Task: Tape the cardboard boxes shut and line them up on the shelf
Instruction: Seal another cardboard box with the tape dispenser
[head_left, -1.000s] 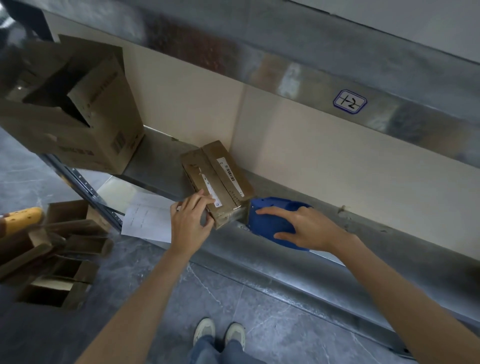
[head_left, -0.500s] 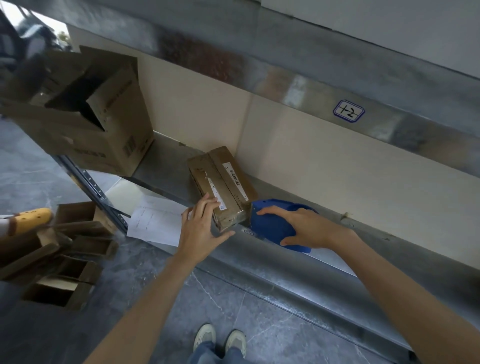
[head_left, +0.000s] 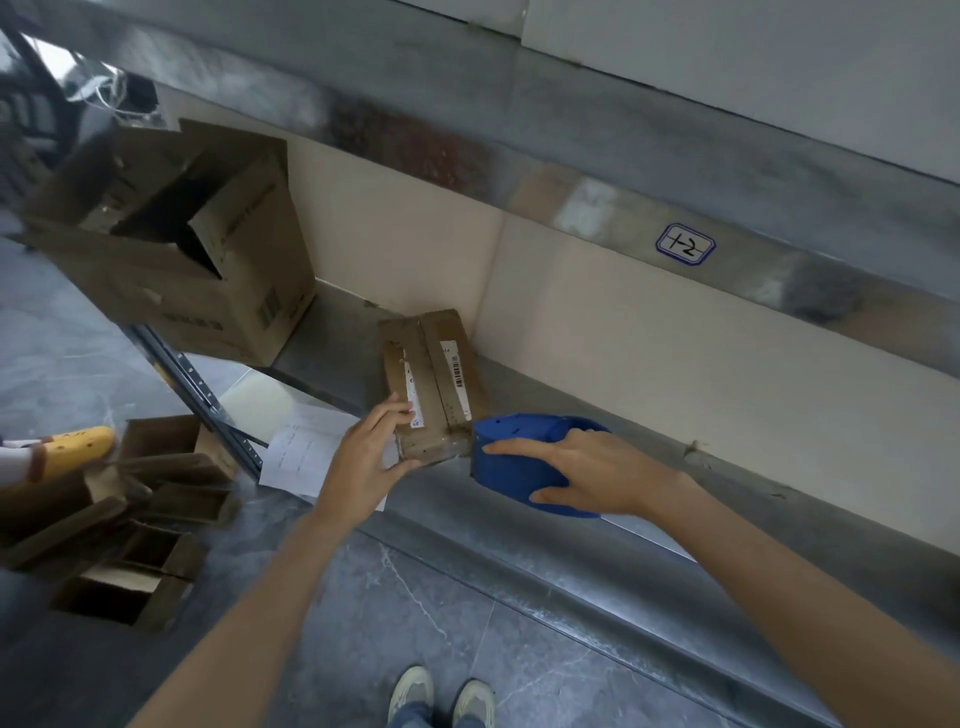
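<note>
Shelf (head_left: 335, 356) free btwn big open box (head_left: 171, 270) & small box (head_left: 431, 379), blue dispenser (head_left: 519, 457) blocks right

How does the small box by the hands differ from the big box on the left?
The small box has its flaps closed; the big box has open flaps. The small box lies low and flat; the big box is far taller. Both are brown cardboard.

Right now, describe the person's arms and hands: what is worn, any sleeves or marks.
Nothing is worn on either. The left hand and right hand show no gloves, rings, watch or bands. The left forearm and right forearm are uncovered, with no sleeve in view.
</note>
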